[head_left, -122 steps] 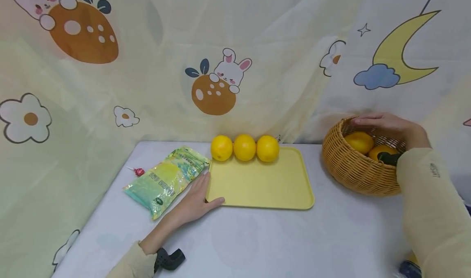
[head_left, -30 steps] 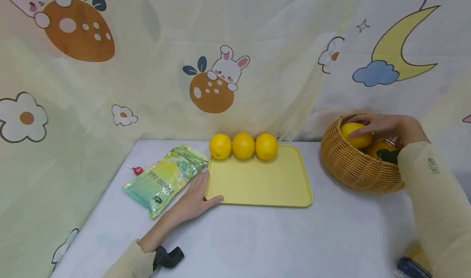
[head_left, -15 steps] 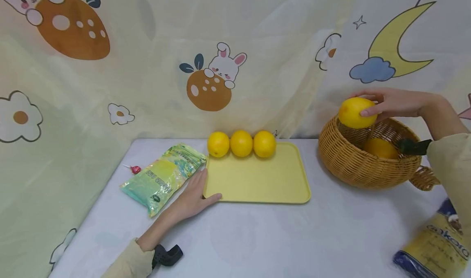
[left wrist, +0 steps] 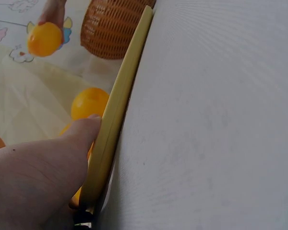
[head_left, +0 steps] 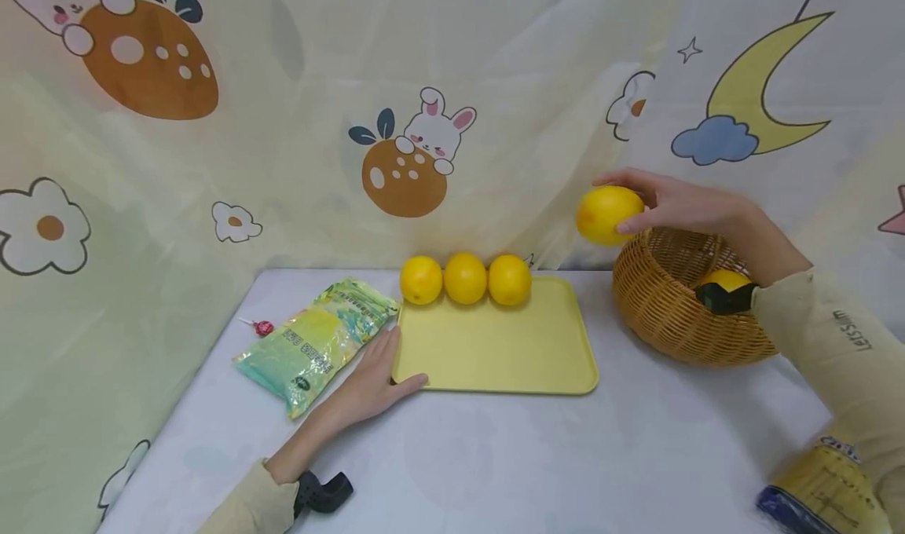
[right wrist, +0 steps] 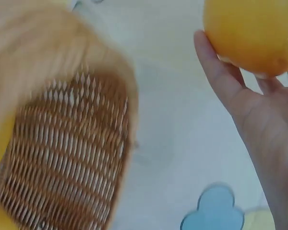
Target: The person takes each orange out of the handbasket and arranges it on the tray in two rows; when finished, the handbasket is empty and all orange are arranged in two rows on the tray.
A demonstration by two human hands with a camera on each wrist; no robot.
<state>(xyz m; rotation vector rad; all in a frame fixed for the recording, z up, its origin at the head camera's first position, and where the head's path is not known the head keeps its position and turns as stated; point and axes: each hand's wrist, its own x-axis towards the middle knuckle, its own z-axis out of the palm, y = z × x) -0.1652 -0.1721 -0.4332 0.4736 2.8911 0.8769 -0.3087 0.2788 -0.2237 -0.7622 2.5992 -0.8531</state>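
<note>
While the left hand [head_left: 368, 385] lies outstretched, the right [head_left: 679, 202] grips fruit [head_left: 605, 215]; only the head view shows the lollipop [head_left: 264, 328].

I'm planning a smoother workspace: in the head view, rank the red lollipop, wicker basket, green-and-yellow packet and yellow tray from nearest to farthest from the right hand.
From the right hand:
1. Wicker basket: just below it.
2. Yellow tray: left of the basket.
3. Green-and-yellow packet: left of the tray.
4. Red lollipop: far left, beside the packet.

Wicker basket [right wrist: 72, 158] partly blurred in right wrist view, held yellow fruit [right wrist: 252, 36] cropped above, packet [head_left: 823, 487] partly behind sleeve [head_left: 837, 353]
</note>
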